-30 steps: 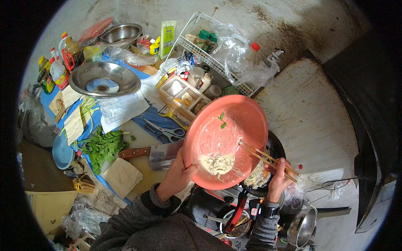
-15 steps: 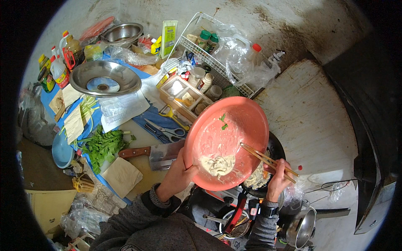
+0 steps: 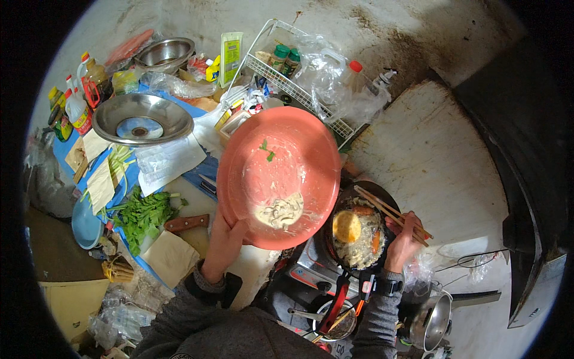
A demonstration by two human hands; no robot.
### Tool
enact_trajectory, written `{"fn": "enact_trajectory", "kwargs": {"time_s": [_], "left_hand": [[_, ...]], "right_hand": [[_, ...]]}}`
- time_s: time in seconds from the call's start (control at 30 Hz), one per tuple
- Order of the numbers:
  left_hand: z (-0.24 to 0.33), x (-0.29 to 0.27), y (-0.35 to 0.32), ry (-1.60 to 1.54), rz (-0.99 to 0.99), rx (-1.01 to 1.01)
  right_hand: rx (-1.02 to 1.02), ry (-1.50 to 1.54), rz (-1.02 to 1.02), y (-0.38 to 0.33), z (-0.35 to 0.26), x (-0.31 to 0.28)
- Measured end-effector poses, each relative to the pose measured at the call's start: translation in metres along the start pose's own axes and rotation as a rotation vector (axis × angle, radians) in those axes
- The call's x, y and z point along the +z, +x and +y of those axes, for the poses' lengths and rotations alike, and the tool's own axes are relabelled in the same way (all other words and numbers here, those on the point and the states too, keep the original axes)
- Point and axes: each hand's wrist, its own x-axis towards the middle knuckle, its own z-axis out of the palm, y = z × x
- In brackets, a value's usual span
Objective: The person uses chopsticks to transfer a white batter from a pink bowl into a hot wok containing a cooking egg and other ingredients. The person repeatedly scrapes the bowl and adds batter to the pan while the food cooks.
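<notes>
My left hand (image 3: 226,248) grips the near left rim of a tilted pink plastic basin (image 3: 287,128). A pool of pale batter (image 3: 280,211) with mixed-in pieces lies low inside it, and green leaf bits (image 3: 267,151) stick to its wall. My right hand (image 3: 405,242) is closed on a pair of wooden chopsticks (image 3: 391,210), their tips pointing left above a dark frying pan (image 3: 330,246). Batter-coated food (image 3: 362,250) covers the pan's bottom, with a round yellow piece (image 3: 347,227) and orange pieces (image 3: 375,242) among it.
The pan stands on a stove (image 3: 311,272) with its red-and-black handle (image 3: 337,306) toward me. At left are a wood-handled cleaver (image 3: 186,223), leafy greens (image 3: 142,216) and a steel basin (image 3: 173,113). A white wire rack (image 3: 287,87) stands behind; a steel pot (image 3: 431,323) sits lower right.
The pink basin has moved left and up with my left hand, uncovering the pan and its food. My right hand, still holding the chopsticks, has shifted slightly right.
</notes>
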Motion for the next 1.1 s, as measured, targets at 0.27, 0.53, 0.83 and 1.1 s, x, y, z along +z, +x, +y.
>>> {"fn": "enact_trajectory", "kwargs": {"time_s": [0.27,0.53,0.83,1.1], "left_hand": [[0.004,0.000,-0.005,0.015,0.036,-0.050],[-0.008,0.007,-0.006,-0.035,-0.019,-0.023],[0.005,0.022,-0.014,-0.087,-0.082,0.008],[0.016,0.027,-0.016,0.041,-0.112,0.066]], "right_hand": [[0.126,-0.295,-0.363,0.006,0.049,0.002],[0.022,-0.143,-0.033,-0.012,-0.012,-0.016],[0.195,-0.090,-0.292,-0.076,-0.062,0.017],[0.168,-0.072,-0.321,-0.087,-0.040,0.038]]}}
